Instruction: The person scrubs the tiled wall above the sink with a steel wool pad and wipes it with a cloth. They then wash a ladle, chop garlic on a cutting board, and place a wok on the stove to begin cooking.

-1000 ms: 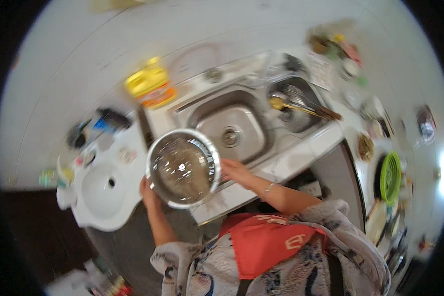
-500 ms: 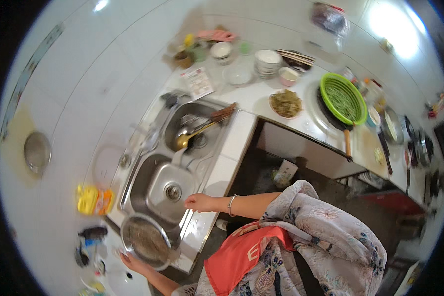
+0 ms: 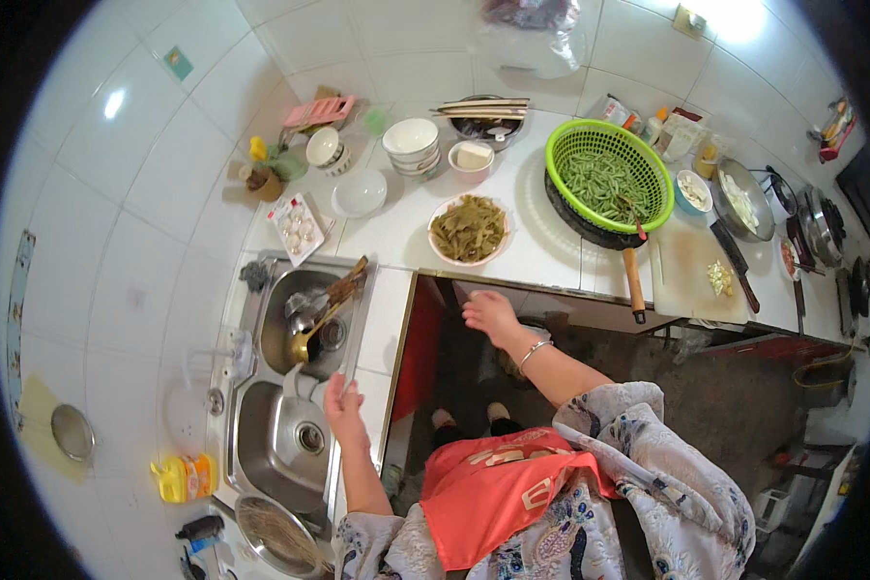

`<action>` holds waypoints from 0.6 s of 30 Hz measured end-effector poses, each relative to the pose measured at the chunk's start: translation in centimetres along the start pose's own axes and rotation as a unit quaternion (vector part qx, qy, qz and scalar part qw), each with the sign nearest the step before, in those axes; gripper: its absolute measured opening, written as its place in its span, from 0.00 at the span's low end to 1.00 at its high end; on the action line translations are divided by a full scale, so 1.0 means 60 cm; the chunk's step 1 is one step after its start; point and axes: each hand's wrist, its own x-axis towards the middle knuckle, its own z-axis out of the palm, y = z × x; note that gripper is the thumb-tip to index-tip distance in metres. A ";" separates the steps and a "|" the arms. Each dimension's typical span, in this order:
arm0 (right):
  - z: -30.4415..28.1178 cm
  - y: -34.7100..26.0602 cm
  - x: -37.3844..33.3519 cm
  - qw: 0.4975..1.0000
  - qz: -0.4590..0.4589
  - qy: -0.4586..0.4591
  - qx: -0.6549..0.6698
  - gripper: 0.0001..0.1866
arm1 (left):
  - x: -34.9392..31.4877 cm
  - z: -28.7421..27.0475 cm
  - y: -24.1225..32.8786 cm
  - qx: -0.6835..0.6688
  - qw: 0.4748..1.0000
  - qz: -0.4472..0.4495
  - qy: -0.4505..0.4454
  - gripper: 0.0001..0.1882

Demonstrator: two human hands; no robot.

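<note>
My left hand (image 3: 345,411) hovers at the right edge of the double steel sink (image 3: 282,454), fingers apart, holding nothing. In front of the counter, my right hand (image 3: 491,314) hangs in the air, empty, with loosely spread fingers and a bracelet on its wrist. The plate of dark green leafy vegetables (image 3: 469,230) is the nearest dish to it. A golden ladle (image 3: 303,345) lies in the far basin beside a brown, bundled item (image 3: 346,282) I cannot make out. A metal bowl (image 3: 261,556) with thin brownish strands stands at the near end of the sink.
A green basket (image 3: 660,164) of cut green beans sits over a black wooden-handled pan. Right of it are a cutting board (image 3: 686,275) with chopped pieces and a cleaver (image 3: 730,253). Stacked bowls (image 3: 411,145) stand by the wall. A yellow jug (image 3: 172,479) is left of the sink.
My left hand has come up from beside the metal bowl to the sink's right edge. My right hand has moved from over the sink edge rightward, past the counter. The view has turned right.
</note>
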 end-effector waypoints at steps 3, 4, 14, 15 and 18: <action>-0.027 -0.044 0.068 0.990 -0.046 0.135 0.006 0.25 | 0.035 0.071 0.004 0.041 0.996 -0.015 -0.081 0.25; -0.025 -0.063 0.070 0.989 -0.036 0.147 -0.004 0.24 | 0.043 0.093 0.015 0.049 0.993 -0.014 -0.105 0.26; -0.031 -0.103 0.130 0.999 -0.004 0.023 0.037 0.39 | 0.223 0.286 0.014 0.078 0.959 -0.109 -0.250 0.28; -0.029 -0.107 0.133 0.999 -0.016 0.029 0.034 0.37 | 0.238 0.303 0.022 0.075 0.957 -0.116 -0.255 0.28; -0.018 -0.112 0.131 1.000 -0.013 0.024 0.014 0.28 | 0.264 0.348 0.018 0.069 0.945 -0.167 -0.272 0.28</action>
